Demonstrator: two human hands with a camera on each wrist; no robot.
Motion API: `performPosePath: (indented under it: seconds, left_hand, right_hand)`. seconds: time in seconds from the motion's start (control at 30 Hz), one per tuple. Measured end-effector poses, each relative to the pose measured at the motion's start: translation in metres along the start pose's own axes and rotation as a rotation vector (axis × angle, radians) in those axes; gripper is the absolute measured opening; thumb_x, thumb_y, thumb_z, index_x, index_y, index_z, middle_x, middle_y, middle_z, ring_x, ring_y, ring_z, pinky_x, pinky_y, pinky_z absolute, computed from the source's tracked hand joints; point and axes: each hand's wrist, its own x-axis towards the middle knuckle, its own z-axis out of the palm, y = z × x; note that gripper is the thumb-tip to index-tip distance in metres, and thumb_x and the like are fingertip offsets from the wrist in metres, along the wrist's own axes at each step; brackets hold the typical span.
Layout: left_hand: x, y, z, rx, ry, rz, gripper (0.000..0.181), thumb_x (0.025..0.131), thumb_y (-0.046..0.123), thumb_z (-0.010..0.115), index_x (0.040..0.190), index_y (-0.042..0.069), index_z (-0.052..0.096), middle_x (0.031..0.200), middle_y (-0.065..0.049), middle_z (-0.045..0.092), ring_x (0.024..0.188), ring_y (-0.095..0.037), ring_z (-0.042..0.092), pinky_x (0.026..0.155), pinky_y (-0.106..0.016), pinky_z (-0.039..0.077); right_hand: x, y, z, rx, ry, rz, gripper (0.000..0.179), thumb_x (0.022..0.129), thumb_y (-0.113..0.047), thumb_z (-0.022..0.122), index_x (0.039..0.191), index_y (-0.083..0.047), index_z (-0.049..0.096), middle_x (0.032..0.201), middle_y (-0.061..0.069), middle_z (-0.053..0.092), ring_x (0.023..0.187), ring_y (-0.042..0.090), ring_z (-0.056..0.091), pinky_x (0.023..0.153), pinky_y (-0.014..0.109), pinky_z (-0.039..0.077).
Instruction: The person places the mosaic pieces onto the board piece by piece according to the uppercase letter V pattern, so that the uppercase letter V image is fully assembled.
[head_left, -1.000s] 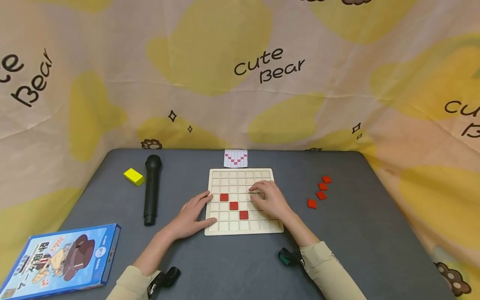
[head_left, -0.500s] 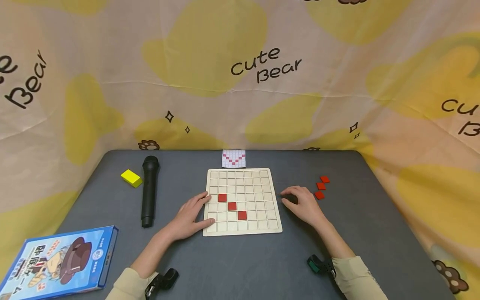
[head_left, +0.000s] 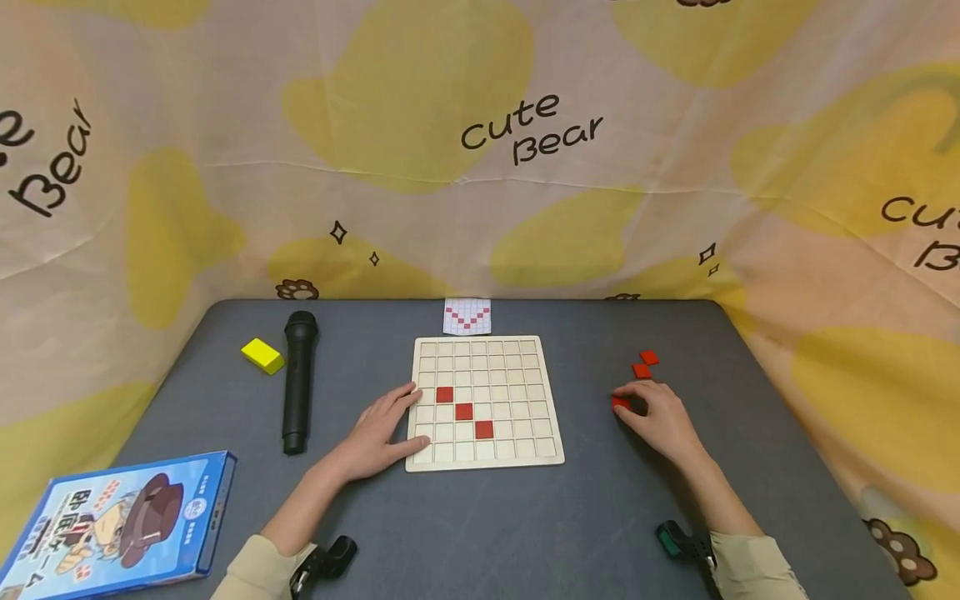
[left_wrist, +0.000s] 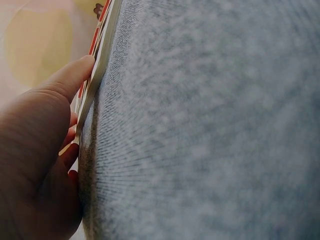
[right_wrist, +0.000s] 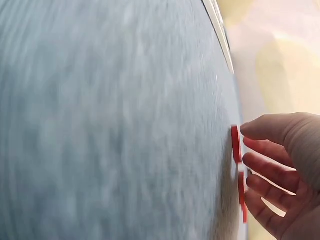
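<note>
In the head view, the pale grid board [head_left: 517,364] lies on the table with three red tiles [head_left: 464,412] in a slanting line. My left hand [head_left: 378,437] rests on its left edge, fingers extended and thumb over the near corner area; the left wrist view has the thumb against the board's edge [left_wrist: 102,62]. To the right, my right hand [head_left: 663,421] is over a loose red tile [head_left: 620,402], thumb and index tips at its sides. From the right wrist, that tile [right_wrist: 236,144] appears flat on the table, close beneath the loosely bent fingers. Two more loose tiles [head_left: 641,371] show beyond.
A small card [head_left: 467,317] with a red V pattern stands behind the board. Left of the board are a black microphone [head_left: 301,383] and a yellow block [head_left: 262,356]. A blue box [head_left: 120,525] lies at the near left. A patterned cloth [head_left: 420,167] hangs behind the table.
My right hand has moved right, off the board and across to the loose red tiles, now covering part of them. My left hand stays on the board, and its three red tiles are unchanged.
</note>
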Motion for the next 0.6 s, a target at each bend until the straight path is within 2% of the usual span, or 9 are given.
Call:
performPosePath:
  seconds: [0.3,0.6]
  left_hand:
    - [0.000,0.000,0.000,0.004,0.001,0.000,0.077,0.092,0.044,0.065,0.150,0.004,0.036,0.156,-0.015,0.029,0.141,-0.038,0.027,0.106,-0.064,0.022]
    - [0.001,0.002,-0.001,0.002,-0.005,-0.005,0.078,0.090,0.041,0.067,0.150,0.003,0.035,0.156,-0.016,0.028,0.141,-0.038,0.027,0.107,-0.063,0.022]
  right_hand:
    - [-0.006,0.007,-0.012,-0.026,-0.043,0.059,0.023,0.082,-0.010,0.076,0.104,-0.003,0.072,0.112,0.019,0.064,0.107,0.043,0.052,0.093,0.059,0.038]
    - [-0.006,0.009,-0.010,-0.035,-0.050,0.051,0.023,0.081,-0.011,0.078,0.102,-0.003,0.072,0.110,0.020,0.064,0.105,0.043,0.053,0.092,0.058,0.039]
